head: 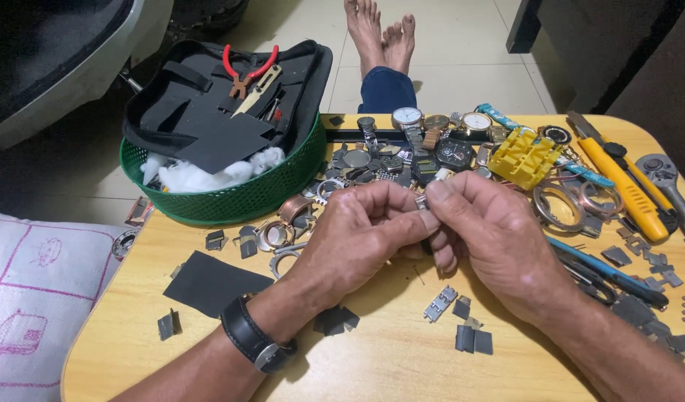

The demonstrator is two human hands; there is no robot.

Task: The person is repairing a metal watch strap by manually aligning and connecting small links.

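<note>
My left hand (357, 234) and my right hand (484, 231) meet above the middle of the wooden table (387, 365). Their fingertips pinch a small silver metal watch-band piece (422, 199) between them. A black wristwatch (254, 339) sits on my left wrist. Right under my hands lie a short silver band segment (440, 303) and several loose dark grey links (472, 339). Most of the held piece is hidden by my fingers.
A heap of watches and watch cases (424, 145) lies behind my hands. A green basket (231, 197) holds a black tool pouch with red pliers (249, 71). To the right lie a yellow holder block (525, 156), a yellow utility knife (625, 186), a ratchet (666, 179) and a blue tool (603, 272). Someone's bare feet (379, 33) rest beyond the table.
</note>
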